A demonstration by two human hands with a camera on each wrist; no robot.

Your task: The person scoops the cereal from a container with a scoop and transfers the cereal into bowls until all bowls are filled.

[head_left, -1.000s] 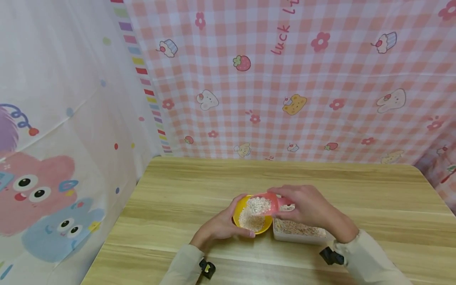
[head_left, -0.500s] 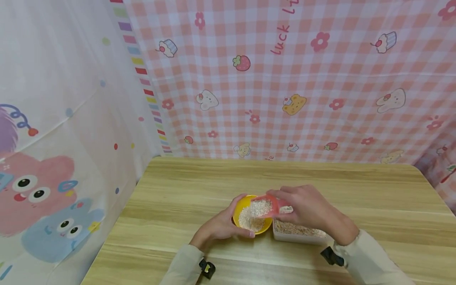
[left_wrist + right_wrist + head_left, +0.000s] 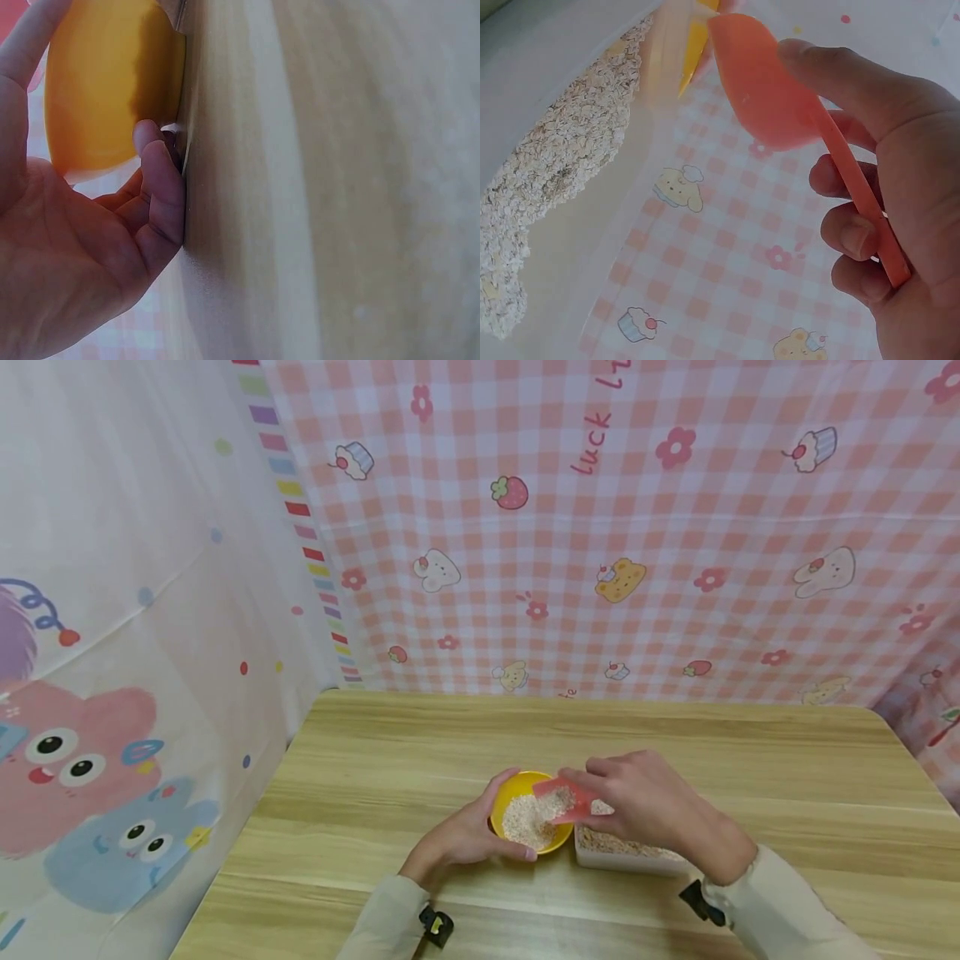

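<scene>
My left hand (image 3: 471, 833) holds a yellow bowl (image 3: 510, 792) from its left side, thumb at the near rim. In the left wrist view the bowl (image 3: 97, 82) stands close to the tabletop, with curled fingers by its base. Pale oat flakes (image 3: 525, 822) lie inside it. Over the bowl's right side, my right hand (image 3: 648, 797) grips a pink-orange scoop (image 3: 576, 800), tilted toward the bowl with flakes at its mouth. The right wrist view has the fingers curled round the handle of the scoop (image 3: 769, 86) and the thumb along its back.
A translucent rectangular container (image 3: 626, 862) of oats (image 3: 574, 124) stands right beside the bowl, partly under my right hand. Both are on a wood-grain table (image 3: 420, 735). A pink checked cloth (image 3: 465, 543) hangs behind the table's far edge.
The scoop has tipped further and shifted slightly right, and fewer oats show in it. My left hand and the bowl have stayed in place.
</scene>
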